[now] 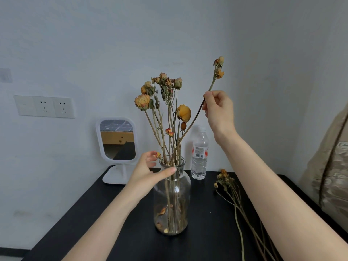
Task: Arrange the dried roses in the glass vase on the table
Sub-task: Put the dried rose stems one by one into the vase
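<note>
1. Much bare table lies left of the vase, which stands well clear of the table's edges.
2. Left hand grips the vase neck, thumb across its front.
3. Right hand pinches a rose mid-stem, up right of the rim; the stem's foot is inside the vase.
4. Loose roses lie to the right.

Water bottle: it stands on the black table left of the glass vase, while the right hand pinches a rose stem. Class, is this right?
No. The head view shows the water bottle right of the glass vase, not left. It is on the black table, and the right hand pinches a rose stem.
</note>
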A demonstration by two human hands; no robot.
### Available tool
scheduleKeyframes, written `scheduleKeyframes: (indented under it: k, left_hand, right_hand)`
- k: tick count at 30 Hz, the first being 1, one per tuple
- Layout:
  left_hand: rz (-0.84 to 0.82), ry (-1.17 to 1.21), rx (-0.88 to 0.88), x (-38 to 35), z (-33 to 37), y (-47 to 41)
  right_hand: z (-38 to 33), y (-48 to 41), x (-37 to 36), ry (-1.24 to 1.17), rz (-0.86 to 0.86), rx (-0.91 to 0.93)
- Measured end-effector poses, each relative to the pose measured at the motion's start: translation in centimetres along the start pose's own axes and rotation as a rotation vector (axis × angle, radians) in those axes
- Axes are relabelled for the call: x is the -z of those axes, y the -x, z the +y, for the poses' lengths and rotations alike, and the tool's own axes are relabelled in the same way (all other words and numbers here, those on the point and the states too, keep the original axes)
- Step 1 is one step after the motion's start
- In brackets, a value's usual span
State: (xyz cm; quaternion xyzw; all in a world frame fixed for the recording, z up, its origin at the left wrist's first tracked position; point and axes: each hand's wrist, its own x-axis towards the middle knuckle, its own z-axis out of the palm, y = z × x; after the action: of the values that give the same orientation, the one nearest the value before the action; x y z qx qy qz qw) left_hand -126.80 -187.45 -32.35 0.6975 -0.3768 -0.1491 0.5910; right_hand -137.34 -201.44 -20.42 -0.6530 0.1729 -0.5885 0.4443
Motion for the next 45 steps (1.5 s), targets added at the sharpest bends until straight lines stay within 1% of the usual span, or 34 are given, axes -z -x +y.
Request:
scheduleKeyframes:
  k: [2, 4, 7, 16, 21, 26, 30, 33, 41, 45]
  left_hand:
    - [-0.084, 0.031, 0.036, -0.7, -0.7, 0.5]
    - [-0.113, 0.049, 0.044, -1.3, -1.4, 0.6]
    - [-0.105, 0.073, 0.048, -2.0, -1.8, 0.5]
    - [-0.058, 0.011, 0.054, -3.1, -2.9, 0.2]
    - [-0.037, 0.006, 0.033, -3.1, -3.3, 0.2]
    - [-0.026, 0.006, 0.027, -3.3, -3.5, 0.2]
    - [-0.023, 0.003, 0.028, -3.3, -3.6, 0.1]
    - [-0.029, 0.005, 0.023, -3.3, -3.5, 0.1]
    - [-0.018, 0.003, 0.013, -3.3, -3.7, 0.1]
    - [-0.012, 0.001, 0.011, -3.3, -3.8, 0.1]
  right_hand:
    - [0.0, 0.0, 0.0, 0.006, 0.009, 0.011]
    - [0.3, 0.1, -0.1, 0.023, 0.004, 0.019]
    - [0.9, 0.5, -0.1, 0.051, -0.022, 0.021]
    - [3.4, 2.3, -0.2, 0.133, -0.156, 0.019]
    - [4.4, 3.2, -0.2, 0.179, -0.282, 0.011]
    - [4.8, 3.8, 0.1, 0.243, -0.368, 0.002]
    - [4.9, 4.3, 0.1, 0.243, -0.451, 0.009]
    - [5.3, 4.6, 0.0, 0.321, -0.525, 0.007]
    - [5.8, 5.5, 0.3, 0.384, -0.563, -0.017]
    - [5.6, 5.4, 0.4, 0.374, -0.534, -0.053]
